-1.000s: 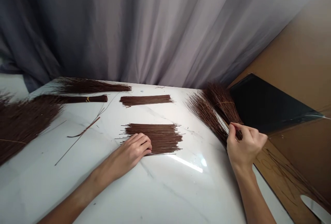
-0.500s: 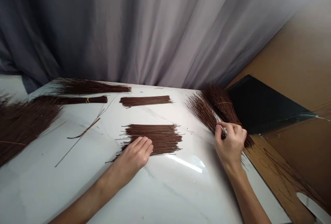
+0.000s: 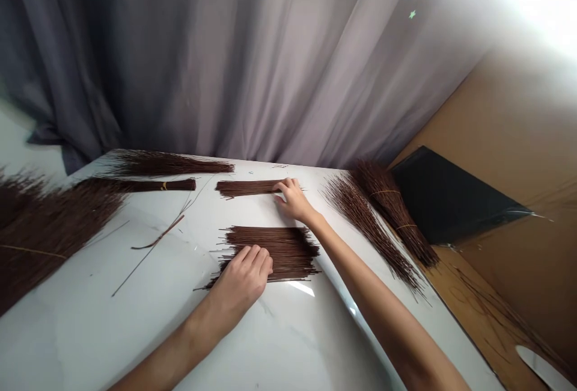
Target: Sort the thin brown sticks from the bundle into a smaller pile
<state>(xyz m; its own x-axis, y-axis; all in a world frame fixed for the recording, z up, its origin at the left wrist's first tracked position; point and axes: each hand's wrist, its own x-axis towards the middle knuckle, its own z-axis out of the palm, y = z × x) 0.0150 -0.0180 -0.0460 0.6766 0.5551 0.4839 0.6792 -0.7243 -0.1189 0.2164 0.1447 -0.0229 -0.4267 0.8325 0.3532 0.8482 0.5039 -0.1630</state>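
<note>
A wide layer of short brown sticks (image 3: 288, 252) lies at the middle of the white table. My left hand (image 3: 247, 270) rests on its left part, fingers curled down and pressed together; whatever is under the fingertips is hidden. Behind this layer is a narrower row of sticks (image 3: 247, 188). At its right end is my right hand (image 3: 292, 200), thumb and fingers apart, the fingertips at the sticks. To the right, a loose bundle (image 3: 374, 228) lies slantwise, with no hand on it.
A tied bundle (image 3: 401, 216) lies at the right edge beside a black sheet (image 3: 451, 198). More bundles lie at left: a large one (image 3: 49, 252), a thin tied one (image 3: 180, 185) and one at the back (image 3: 171, 163). Loose strands (image 3: 157, 239) lie front of them.
My right hand has left the loose bundle at right and moved left to the back row of sticks. My left hand stays on the middle layer. The view has shifted slightly.
</note>
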